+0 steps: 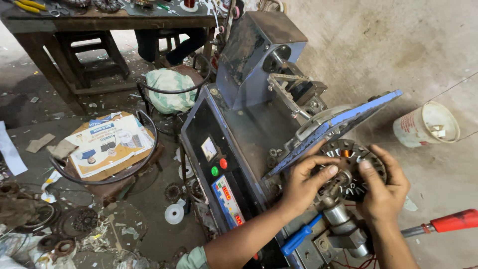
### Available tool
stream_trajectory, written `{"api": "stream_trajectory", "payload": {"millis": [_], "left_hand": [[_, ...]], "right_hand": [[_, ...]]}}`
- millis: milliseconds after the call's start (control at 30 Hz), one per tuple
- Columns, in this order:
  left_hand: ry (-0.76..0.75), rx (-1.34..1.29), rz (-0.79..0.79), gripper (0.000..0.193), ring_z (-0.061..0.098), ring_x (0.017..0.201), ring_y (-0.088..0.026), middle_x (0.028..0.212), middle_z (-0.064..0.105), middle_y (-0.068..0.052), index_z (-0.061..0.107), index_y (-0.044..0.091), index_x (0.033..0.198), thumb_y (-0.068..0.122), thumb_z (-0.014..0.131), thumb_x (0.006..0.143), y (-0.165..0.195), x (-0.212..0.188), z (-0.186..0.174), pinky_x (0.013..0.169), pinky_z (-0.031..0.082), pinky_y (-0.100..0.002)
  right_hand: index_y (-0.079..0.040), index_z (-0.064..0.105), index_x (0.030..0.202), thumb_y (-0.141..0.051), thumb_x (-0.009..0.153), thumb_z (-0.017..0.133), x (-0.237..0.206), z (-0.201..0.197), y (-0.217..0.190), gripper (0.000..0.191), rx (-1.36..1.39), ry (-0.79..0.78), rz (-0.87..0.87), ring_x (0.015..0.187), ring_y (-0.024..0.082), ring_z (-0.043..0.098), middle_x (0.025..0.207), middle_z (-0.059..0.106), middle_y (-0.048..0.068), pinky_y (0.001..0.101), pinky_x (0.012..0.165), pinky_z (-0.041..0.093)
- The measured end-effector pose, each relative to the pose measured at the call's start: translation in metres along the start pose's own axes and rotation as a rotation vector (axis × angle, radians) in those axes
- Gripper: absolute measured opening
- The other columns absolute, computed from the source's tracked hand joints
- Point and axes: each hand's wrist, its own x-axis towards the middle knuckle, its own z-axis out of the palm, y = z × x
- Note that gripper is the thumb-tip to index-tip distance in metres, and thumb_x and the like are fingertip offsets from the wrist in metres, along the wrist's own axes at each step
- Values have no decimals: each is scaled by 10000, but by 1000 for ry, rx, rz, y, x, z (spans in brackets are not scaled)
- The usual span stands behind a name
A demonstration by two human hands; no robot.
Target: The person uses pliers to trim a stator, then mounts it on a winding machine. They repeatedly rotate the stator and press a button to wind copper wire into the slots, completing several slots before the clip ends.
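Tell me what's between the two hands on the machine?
In the head view, a round slotted stator sits between the left hand and right hand, both gripping its rim.

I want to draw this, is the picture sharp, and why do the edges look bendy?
Head view: soft, even light, no hard shadows or glare; both hands, left and right, and the round metal stator look sharp; the wide lens curves the wooden table and the white bucket near the edges.

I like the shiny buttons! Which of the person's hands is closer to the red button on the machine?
The left. The left hand grips the round slotted metal core just right of the red button; the right hand holds the core's far side, farther away.
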Motion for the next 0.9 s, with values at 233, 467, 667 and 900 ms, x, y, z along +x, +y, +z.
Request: {"api": "stream_trajectory", "payload": {"millis": [233, 467, 667, 900], "left_hand": [[244, -605, -204, 475, 491, 1407, -156, 1520, 529, -51, 507, 113, 1437, 186, 608, 979, -16, 4, 18, 1207, 345, -325], [259, -806, -403, 328, 613, 1214, -147, 1292, 664, -39, 626, 90, 1326, 215, 653, 1024, -30, 28, 13, 1063, 487, -344], [135, -982, -674, 364, 660, 1127, -194, 1243, 669, -31, 629, 134, 1328, 253, 700, 991, -38, 39, 5, 920, 582, -422], [122, -1027, -652, 341, 680, 1094, -202, 1226, 675, -65, 634, 107, 1324, 226, 702, 1012, -50, 36, 7, 889, 609, -400]], "right_hand": [[58, 621, 1352, -63, 1018, 605, 8, 8, -24, 356, 277, 113, 129, 977, 211, 707, 1144, 713, 140, 347, 906, 589], [81, 624, 1375, -38, 1037, 616, 14, 18, -35, 359, 212, 62, 74, 1024, 216, 691, 1186, 704, 155, 334, 957, 561], [78, 621, 1356, -47, 1024, 618, 19, 28, -51, 355, 134, 49, 93, 1071, 219, 700, 1227, 706, 170, 336, 996, 562], [79, 635, 1358, -35, 1026, 634, 22, 35, -65, 351, 55, 35, 96, 1080, 207, 690, 1232, 705, 163, 329, 1001, 556]]}}
